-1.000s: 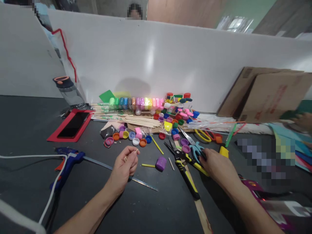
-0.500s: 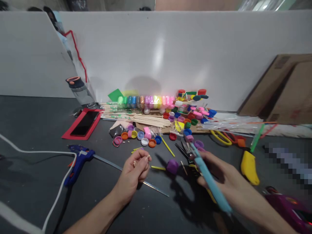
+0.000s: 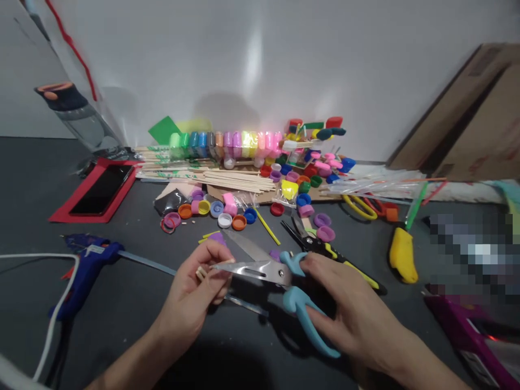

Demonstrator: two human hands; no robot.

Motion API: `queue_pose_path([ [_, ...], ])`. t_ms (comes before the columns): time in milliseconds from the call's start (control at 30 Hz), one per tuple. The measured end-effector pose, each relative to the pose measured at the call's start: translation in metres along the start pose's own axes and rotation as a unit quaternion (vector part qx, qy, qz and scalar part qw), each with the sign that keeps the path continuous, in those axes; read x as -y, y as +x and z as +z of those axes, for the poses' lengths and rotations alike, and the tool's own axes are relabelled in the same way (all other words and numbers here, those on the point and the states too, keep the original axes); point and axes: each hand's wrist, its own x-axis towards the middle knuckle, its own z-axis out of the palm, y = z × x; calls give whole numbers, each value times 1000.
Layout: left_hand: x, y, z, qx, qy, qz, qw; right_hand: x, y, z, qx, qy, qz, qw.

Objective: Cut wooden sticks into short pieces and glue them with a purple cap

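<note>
Worktop (image 3: 114, 314), dark, across the lower frame. Cardboard sheets (image 3: 487, 124), leaning at the upper right. Right hand (image 3: 345, 303), right of centre, gripping light-blue scissors (image 3: 280, 273) by the handles. Left hand (image 3: 195, 292), left of centre, curled and pinching short wooden pieces (image 3: 200, 272). Glue gun (image 3: 87, 265), blue, lying at the left. Scissors at mid-frame, with blades spread and tips aimed left; lower blade overlapping the left thumb and fingers in view, but cannot tell if touching. Wooden pieces near that blade's tip, partly hidden in the curled hand.

Chief risk, as judged: a nick to the left thumb or fingertips, from a blade so close and pieces so short. Also possible: a snipped end shooting off among the coloured caps (image 3: 239, 222), from blades snapping down on hard wood; or a piece twisting free, from too loose a pinch.

No brand to be read. Reddish print on the cardboard sheets, pale label on the glue gun, green marks on wrapped sticks (image 3: 162, 174) at the upper left: all too blurred or small to make out.
</note>
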Motion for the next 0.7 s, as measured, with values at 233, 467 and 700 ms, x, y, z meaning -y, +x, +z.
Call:
queue_pose_path([
  [233, 1, -5, 3, -21, -10, -14, 1000, 5, -4, 2, 11, 6, -13, 1000],
  [467, -5, -7, 9, -47, -37, -45, 997, 9, -3, -1, 29, 43, 19, 998],
  [700, 0, -6, 4, -50, -38, -36, 997, 13, -1, -4, 58, 92, 59, 992],
])
